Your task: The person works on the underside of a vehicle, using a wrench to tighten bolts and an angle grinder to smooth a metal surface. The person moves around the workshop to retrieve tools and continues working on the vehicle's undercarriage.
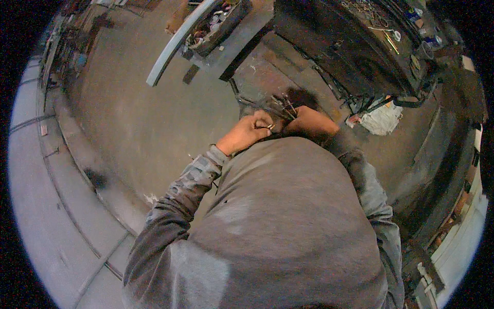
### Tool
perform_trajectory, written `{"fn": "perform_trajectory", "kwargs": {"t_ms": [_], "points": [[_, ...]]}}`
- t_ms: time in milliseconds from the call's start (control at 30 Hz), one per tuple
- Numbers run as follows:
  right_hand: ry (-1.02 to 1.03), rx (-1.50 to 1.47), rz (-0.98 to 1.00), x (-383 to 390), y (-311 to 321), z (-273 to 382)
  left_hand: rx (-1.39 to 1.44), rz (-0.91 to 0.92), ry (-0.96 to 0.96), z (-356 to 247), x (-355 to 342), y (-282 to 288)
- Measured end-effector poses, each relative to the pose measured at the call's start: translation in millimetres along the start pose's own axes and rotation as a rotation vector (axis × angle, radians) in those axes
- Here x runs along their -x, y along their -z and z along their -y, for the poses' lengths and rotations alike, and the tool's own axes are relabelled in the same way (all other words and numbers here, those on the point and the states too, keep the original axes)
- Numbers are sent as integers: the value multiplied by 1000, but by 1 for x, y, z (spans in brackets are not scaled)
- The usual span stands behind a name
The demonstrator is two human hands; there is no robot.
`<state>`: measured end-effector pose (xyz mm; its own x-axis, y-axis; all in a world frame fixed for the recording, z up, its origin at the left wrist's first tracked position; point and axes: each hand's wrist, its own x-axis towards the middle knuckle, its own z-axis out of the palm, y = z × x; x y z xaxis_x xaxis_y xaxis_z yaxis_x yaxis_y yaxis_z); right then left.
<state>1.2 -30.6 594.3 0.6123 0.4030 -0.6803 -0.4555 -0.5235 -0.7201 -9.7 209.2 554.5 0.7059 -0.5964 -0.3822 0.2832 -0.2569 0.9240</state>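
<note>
Both hands meet at my waist, just beyond the grey shirt (288, 216). My left hand (244, 131) is closed, with thumb and fingertips on a small shiny brass-coloured piece (268, 127). Close beside it on the right, my right hand (310, 123) has its fingers curled down, their tips hidden; what they hold is unclear. Several thin dark metal items (284, 105), too small to name, stick up just beside its fingers.
A dark metal workbench (345, 46) with tools stands ahead right, a white sack (381, 118) below it. A cluttered box (216, 28) and curved pale bar (170, 56) are ahead. Bare concrete floor (128, 103) lies left, bordered by large grey panels (36, 180).
</note>
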Motion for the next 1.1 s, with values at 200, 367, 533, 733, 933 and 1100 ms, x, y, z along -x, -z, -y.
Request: {"fn": "perform_trajectory", "kwargs": {"t_ms": [200,367,533,733,933,1100], "points": [[13,28,-9,-17,9,20,-403,-27,69,-4,-38,10],[65,59,-64,-66,28,27,-538,-47,-133,-26,-71,51],[55,24,-93,-80,35,63,-772,35,-348,-16,-92,90],[104,-19,-205,-94,40,62,-767,362,-202,-5,-123,132],[72,-141,-265,-83,52,75,-576,385,100,-48,-127,147],[121,-142,-330,-89,57,72,-823,178,176,-77,-132,141]]}}
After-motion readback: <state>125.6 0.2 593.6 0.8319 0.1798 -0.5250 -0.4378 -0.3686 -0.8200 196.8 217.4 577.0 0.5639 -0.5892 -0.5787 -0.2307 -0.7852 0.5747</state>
